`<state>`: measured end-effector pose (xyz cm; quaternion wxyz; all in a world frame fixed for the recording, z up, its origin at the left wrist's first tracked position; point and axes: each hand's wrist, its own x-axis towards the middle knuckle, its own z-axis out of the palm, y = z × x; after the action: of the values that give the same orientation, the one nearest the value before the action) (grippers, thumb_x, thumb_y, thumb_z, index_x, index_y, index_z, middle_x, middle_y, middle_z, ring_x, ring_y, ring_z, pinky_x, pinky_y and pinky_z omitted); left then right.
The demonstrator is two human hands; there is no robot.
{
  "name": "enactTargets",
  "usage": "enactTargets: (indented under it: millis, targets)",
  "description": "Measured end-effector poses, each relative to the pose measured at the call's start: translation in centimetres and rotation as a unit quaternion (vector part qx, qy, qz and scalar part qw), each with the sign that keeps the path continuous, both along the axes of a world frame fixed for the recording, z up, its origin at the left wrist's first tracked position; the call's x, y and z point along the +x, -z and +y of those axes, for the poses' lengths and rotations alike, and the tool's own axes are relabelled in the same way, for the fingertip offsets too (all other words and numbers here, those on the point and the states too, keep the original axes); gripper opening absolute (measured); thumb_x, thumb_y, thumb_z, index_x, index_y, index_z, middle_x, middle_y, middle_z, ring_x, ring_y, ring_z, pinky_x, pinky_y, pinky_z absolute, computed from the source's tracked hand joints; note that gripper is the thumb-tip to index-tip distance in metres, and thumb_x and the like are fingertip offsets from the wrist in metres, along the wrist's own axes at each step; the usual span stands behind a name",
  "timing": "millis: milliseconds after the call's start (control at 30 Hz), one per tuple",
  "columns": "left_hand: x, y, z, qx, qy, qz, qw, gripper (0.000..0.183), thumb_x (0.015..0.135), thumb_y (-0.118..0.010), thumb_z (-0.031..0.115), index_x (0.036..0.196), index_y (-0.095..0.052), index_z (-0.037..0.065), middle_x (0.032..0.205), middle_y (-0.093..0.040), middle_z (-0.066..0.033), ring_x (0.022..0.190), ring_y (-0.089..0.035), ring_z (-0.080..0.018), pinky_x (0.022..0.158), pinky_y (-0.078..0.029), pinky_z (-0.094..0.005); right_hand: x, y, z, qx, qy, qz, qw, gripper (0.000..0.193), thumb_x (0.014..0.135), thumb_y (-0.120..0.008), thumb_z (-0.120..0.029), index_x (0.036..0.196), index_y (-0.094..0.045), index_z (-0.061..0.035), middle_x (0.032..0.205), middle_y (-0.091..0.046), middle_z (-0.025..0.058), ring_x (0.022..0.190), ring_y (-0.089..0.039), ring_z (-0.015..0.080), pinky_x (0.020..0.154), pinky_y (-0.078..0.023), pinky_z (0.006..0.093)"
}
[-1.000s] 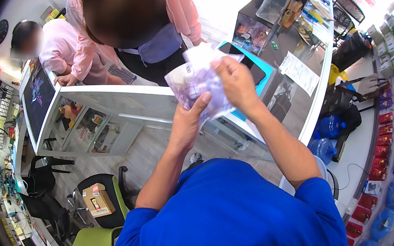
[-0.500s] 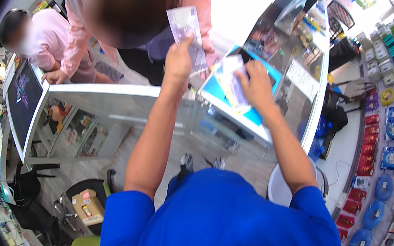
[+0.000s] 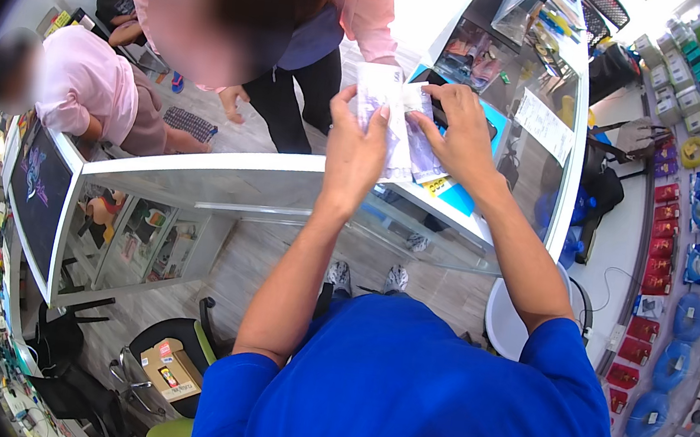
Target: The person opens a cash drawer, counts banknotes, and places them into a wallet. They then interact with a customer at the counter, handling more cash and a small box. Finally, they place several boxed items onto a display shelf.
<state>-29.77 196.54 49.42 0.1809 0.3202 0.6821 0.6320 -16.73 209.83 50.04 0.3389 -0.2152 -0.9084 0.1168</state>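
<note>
Pale purple banknotes are in both of my hands, brought close together over the corner of the glass counter. My left hand (image 3: 355, 156) pinches a banknote (image 3: 379, 87) with the thumb on its face. To its right, my right hand (image 3: 462, 136) grips another banknote (image 3: 420, 150) between thumb and fingers. The two notes touch or overlap along their edges; how many are in each hand I cannot tell. Under my right hand lies a blue sheet (image 3: 492, 118) with a dark object partly covered by my fingers.
A person in a pink top (image 3: 367, 11) stands across the counter (image 3: 225, 166); another in pink (image 3: 91, 86) leans at the left. A white paper (image 3: 545, 124) lies on the glass at right. Below are a white bin (image 3: 508, 317) and a chair bearing a cardboard box (image 3: 171, 369).
My left hand has come down and right with its banknote, beside the note in my right hand. The person opposite has drawn a hand away from the counter's edge.
</note>
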Motion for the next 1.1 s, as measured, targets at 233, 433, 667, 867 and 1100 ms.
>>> enactTargets:
  millis: [233, 433, 667, 867, 1100]
  targets:
    - [2.9, -1.0, 0.5, -0.195, 0.021, 0.258, 0.946, 0.068, 0.097, -0.055, 0.024, 0.152, -0.033, -0.008, 0.123, -0.062, -0.0252, 0.121, -0.053, -0.0356, 0.106, -0.031, -0.0522, 1.9, -0.2, -0.9, 0.003, -0.072, -0.012, 0.997, 0.029, 0.091, -0.074, -0.022, 0.115, -0.07, -0.008, 0.108, -0.063, 0.009, 0.097, -0.06, 0.029, 0.088, -0.048, 0.0424]
    - [2.0, -0.9, -1.7, -0.111, 0.084, 0.402, 0.905, 0.055, 0.092, -0.068, 0.016, 0.144, -0.054, 0.011, 0.137, -0.055, -0.0099, 0.136, -0.042, -0.0314, 0.11, -0.032, -0.0507, 2.9, 1.1, -1.6, 0.034, -0.038, -0.095, 0.994, 0.026, 0.089, -0.074, -0.02, 0.113, -0.073, -0.0099, 0.115, -0.062, 0.0069, 0.103, -0.056, 0.0287, 0.089, -0.046, 0.0434]
    - [1.2, 1.3, -1.7, -0.145, 0.141, 0.449, 0.87, 0.051, 0.092, -0.072, 0.037, 0.137, -0.064, 0.014, 0.136, -0.06, -0.005, 0.129, -0.051, -0.0295, 0.11, -0.034, -0.0471, 4.2, -0.3, -0.3, 0.052, -0.012, -0.048, 0.997, 0.042, 0.092, -0.072, -0.023, 0.131, -0.066, -0.0099, 0.131, -0.06, 0.0135, 0.12, -0.054, 0.0332, 0.103, -0.044, 0.0456]
    - [2.5, 1.1, -1.2, -0.162, 0.126, 0.466, 0.861, 0.053, 0.092, -0.073, 0.039, 0.138, -0.062, 0.015, 0.136, -0.058, -0.008, 0.132, -0.049, -0.0306, 0.115, -0.031, -0.0483, 5.9, 0.3, 3.3, -0.09, 0.05, -0.144, 0.984, 0.077, 0.089, -0.077, -0.041, 0.151, -0.047, -0.0071, 0.145, -0.056, 0.0189, 0.141, -0.043, 0.0399, 0.119, -0.035, 0.0486]
    - [4.5, 2.3, 0.2, -0.194, 0.088, 0.453, 0.866, 0.057, 0.096, -0.067, 0.044, 0.141, -0.056, 0.01, 0.138, -0.053, -0.0099, 0.138, -0.043, -0.0307, 0.119, -0.026, -0.0506, 6.6, 0.2, 5.7, -0.129, 0.025, -0.068, 0.989, 0.077, 0.081, -0.084, -0.042, 0.143, -0.056, -0.0049, 0.135, -0.061, 0.0174, 0.119, -0.053, 0.0342, 0.108, -0.042, 0.0431]
